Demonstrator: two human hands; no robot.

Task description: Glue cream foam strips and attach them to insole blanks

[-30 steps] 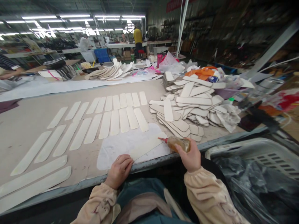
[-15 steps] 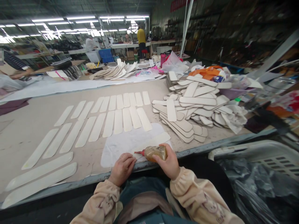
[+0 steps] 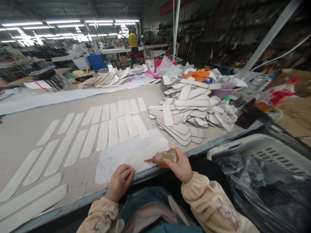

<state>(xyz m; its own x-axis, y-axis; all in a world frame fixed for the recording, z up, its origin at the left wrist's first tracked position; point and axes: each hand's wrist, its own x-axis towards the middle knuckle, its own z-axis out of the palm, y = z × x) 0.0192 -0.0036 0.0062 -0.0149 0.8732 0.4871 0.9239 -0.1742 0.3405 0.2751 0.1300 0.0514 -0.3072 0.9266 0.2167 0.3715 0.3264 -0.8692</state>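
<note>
Evidently the right hand (image 3: 179, 166) has its fingers wrapped around a squeeze bottle (image 3: 166, 158) of amber liquid, tipped nearly level, its red nozzle over the pale strip (image 3: 152, 149) near the table edge. The strip lies on a white sheet (image 3: 109, 161); the left hand's (image 3: 120, 182) bunched fingers rest at its near end, whether pinching or only pressing cannot be told. The bottle looks light and pliable, probably slick if liquid smears it, and best gripped around its body, behind the nozzle. The strip seems thin, light and bendable, best steadied by an end. No label is legible on the bottle; the red banner's (image 3: 167, 8) writing is too blurred to read.
</note>
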